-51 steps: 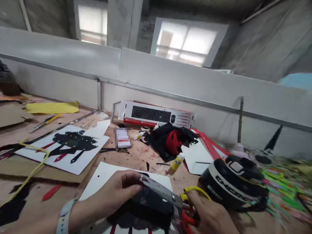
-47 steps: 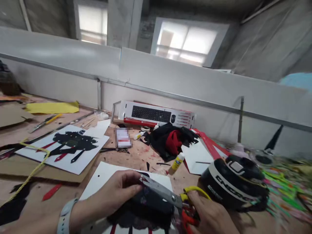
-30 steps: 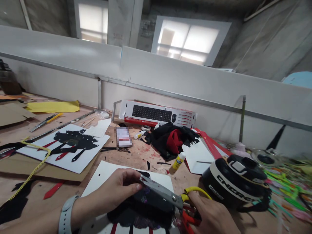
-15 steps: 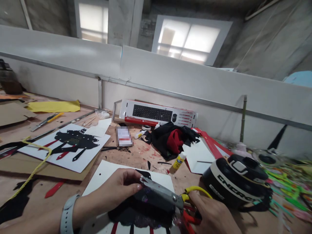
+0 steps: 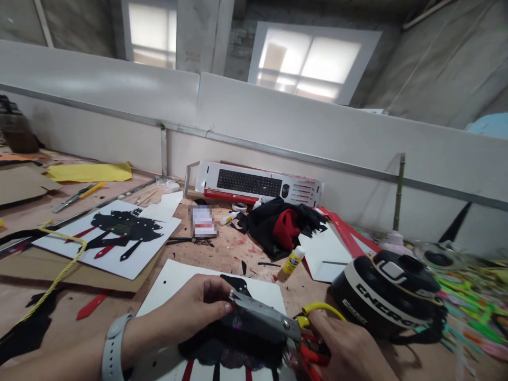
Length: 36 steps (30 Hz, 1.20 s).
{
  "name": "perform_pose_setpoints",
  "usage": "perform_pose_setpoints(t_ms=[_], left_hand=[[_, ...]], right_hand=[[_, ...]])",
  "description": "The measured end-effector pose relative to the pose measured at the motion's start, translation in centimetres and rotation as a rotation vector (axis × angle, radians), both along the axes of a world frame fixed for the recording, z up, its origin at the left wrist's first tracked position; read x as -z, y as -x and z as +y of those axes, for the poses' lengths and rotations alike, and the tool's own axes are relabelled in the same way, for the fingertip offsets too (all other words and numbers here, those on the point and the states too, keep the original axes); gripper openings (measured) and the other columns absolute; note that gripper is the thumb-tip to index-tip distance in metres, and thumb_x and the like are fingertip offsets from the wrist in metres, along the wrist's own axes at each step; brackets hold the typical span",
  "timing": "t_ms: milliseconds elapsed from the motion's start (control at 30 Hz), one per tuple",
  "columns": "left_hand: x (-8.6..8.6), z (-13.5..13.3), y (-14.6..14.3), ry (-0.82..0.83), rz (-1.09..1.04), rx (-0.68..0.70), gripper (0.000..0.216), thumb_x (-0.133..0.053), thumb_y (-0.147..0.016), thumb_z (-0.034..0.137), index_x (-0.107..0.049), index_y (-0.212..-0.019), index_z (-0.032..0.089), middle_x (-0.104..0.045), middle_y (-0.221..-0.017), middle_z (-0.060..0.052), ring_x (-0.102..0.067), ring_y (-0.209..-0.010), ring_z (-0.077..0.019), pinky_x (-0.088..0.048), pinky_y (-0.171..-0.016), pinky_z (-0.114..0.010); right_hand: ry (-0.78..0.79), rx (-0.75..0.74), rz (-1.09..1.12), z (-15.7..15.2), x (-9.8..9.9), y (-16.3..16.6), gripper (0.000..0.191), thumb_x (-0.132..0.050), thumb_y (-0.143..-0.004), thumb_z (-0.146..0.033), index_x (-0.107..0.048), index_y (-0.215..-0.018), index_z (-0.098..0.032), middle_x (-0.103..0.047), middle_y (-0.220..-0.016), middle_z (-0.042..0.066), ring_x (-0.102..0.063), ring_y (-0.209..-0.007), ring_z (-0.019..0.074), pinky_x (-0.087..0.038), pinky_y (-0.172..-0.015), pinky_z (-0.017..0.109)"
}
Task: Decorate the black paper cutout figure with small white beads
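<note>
Right hand (image 5: 349,352) grips the scissors (image 5: 273,323) by the yellow and red handles, fingers through the loops. Blades look nearly closed, tips at the left fingertips. Left hand (image 5: 190,312) is closed in a pinch on the black paper (image 5: 222,349), holding it at the blade tip. Black paper sits on the white sheet (image 5: 174,278) at the near table edge, partly cut; red strips show under it at the bottom of frame.

Progress, judging by layout: cut is mid-way. The piece already has a shaped outline, but it is not glued down. The finished-looking collage (image 5: 119,233) on the left has black and red parts laid on white.

Room: tight on the right, the black helmet (image 5: 389,299) is just beside the right hand. Left of the sheet is bare table (image 5: 119,307) with a red scrap (image 5: 91,306) and yellow cord (image 5: 55,275).

Further back: glue stick (image 5: 292,260), black-red cloth heap (image 5: 281,227), keyboard box (image 5: 254,185) against the white partition (image 5: 278,127).
</note>
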State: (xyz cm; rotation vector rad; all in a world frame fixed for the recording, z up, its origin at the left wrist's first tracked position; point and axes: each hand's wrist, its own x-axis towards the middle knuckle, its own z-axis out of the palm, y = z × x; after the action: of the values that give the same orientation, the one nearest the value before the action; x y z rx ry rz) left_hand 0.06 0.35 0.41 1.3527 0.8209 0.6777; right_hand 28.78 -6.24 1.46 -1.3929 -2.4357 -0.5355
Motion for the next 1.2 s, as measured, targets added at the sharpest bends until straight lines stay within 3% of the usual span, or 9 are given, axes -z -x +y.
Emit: perform_pose_setpoints(t_ms=[433,767,1033,1100,1200], left_hand=[[0.3,0.3,0.2,-0.059,0.053,0.040,0.012,-0.063,-0.076,0.021,-0.067,-0.085,0.016,-0.069,-0.080,0.000,-0.060,-0.072,-0.0143,-0.043,-0.069,-0.025],[-0.4,0.3,0.3,-0.126,0.142,0.032,0.011,-0.062,-0.076,0.022,-0.067,-0.085,0.016,-0.070,-0.080,0.000,-0.061,-0.074,-0.0159,-0.044,-0.070,-0.027],[0.3,0.4,0.3,-0.104,0.077,0.037,0.015,-0.068,-0.075,0.024,-0.069,-0.088,0.016,-0.073,-0.088,-0.006,-0.066,-0.083,-0.0195,-0.047,-0.077,-0.031],[-0.1,0.3,0.4,-0.073,0.014,0.010,0.022,-0.070,-0.075,0.025,-0.066,-0.096,0.016,-0.074,-0.095,-0.007,-0.067,-0.087,-0.0207,-0.048,-0.080,-0.033],[-1.0,0.1,0.6,0.067,-0.167,-0.074,0.052,-0.070,-0.079,0.033,-0.051,-0.126,0.021,-0.072,-0.110,-0.009,-0.066,-0.102,-0.0226,-0.047,-0.090,-0.035]], right_hand=[[-0.094,0.002,-0.046,-0.1,0.1,-0.2,0.020,-0.064,-0.075,-0.034,-0.046,-0.073,-0.024,-0.066,-0.054,-0.002,-0.063,-0.043,0.0172,-0.042,-0.042,0.025],[-0.120,-0.004,-0.030,-0.1,0.4,-0.5,0.007,-0.051,-0.075,-0.019,-0.047,-0.077,-0.024,-0.067,-0.054,-0.002,-0.066,-0.045,0.0175,-0.043,-0.044,0.025],[-0.131,-0.005,-0.032,0.1,0.6,-0.8,0.008,-0.052,-0.078,-0.023,-0.046,-0.073,-0.024,-0.065,-0.053,-0.002,-0.064,-0.043,0.0170,-0.041,-0.043,0.024],[-0.120,0.018,-0.017,0.0,0.7,-0.9,0.005,-0.052,-0.077,-0.022,-0.048,-0.074,-0.024,-0.064,-0.053,-0.002,-0.062,-0.042,0.0164,-0.041,-0.042,0.024],[-0.085,0.047,0.022,-0.1,0.8,-0.9,0.007,-0.054,-0.077,-0.023,-0.049,-0.073,-0.024,-0.062,-0.051,-0.003,-0.058,-0.038,0.0147,-0.039,-0.041,0.023]])
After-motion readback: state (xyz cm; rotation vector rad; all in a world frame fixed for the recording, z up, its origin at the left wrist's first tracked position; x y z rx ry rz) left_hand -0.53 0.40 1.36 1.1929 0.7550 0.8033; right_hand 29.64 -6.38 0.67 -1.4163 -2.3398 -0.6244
